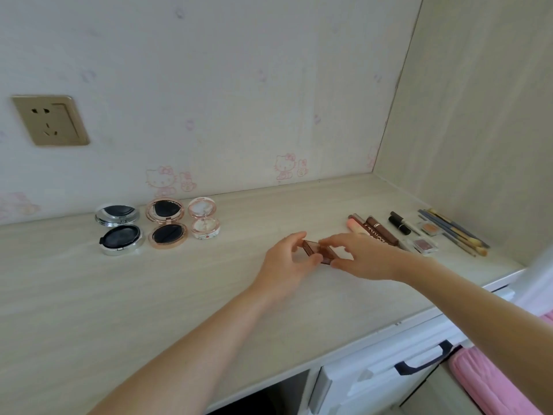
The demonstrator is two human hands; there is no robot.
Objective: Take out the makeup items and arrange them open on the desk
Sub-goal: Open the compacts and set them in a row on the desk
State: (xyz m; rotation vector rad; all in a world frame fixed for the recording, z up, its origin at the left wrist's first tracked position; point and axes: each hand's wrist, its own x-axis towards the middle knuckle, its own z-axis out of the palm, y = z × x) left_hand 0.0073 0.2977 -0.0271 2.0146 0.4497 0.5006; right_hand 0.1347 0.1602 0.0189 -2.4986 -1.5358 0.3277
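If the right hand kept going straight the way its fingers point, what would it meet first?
The right hand points leftward, so probably the left hand, gripping the same small brown case. Past it, the desk looks free; depth is uncertain.

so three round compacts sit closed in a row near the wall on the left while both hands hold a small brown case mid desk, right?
Not quite: the head view shows the three round compacts lying open, lids tipped back toward the wall, not closed. The rest stands: they sit in a row at the left near the wall, and the left hand and right hand both hold the small brown case mid desk.
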